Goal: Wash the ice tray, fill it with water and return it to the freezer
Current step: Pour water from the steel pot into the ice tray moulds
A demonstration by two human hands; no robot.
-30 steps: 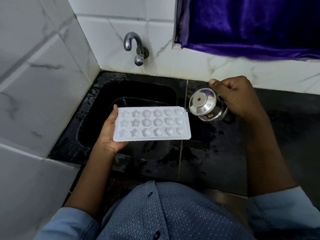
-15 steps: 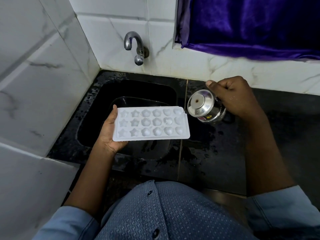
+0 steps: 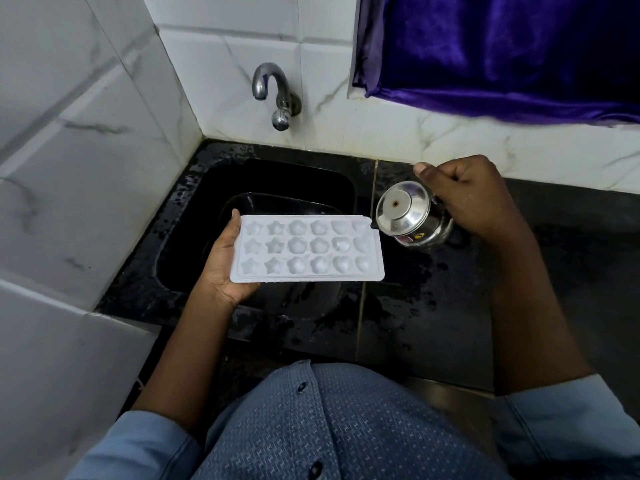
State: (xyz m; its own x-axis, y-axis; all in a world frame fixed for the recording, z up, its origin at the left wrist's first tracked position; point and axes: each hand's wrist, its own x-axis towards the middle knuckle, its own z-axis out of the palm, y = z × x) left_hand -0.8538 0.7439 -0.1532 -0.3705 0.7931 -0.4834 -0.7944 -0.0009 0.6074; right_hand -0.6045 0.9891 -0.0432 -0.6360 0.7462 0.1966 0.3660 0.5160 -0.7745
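A white ice tray (image 3: pixel 306 250) with star, flower and heart moulds lies flat over the black sink (image 3: pixel 194 216). My left hand (image 3: pixel 221 263) grips its left end from below, thumb on the edge. My right hand (image 3: pixel 465 195) grips the handle of a small steel kettle (image 3: pixel 412 214). The kettle is tilted to the left, its spout at the tray's far right corner. Some cells at the right of the tray glisten.
A steel tap (image 3: pixel 275 93) sticks out of the white tiled wall above the sink, with no water running from it. The black counter (image 3: pixel 433 306) around the sink is wet. A purple curtain (image 3: pixel 502 50) hangs at the upper right. A tiled wall closes the left side.
The kettle has shifted slightly left, closer to the tray's far right corner. The tray and my left hand have stayed nearly still.
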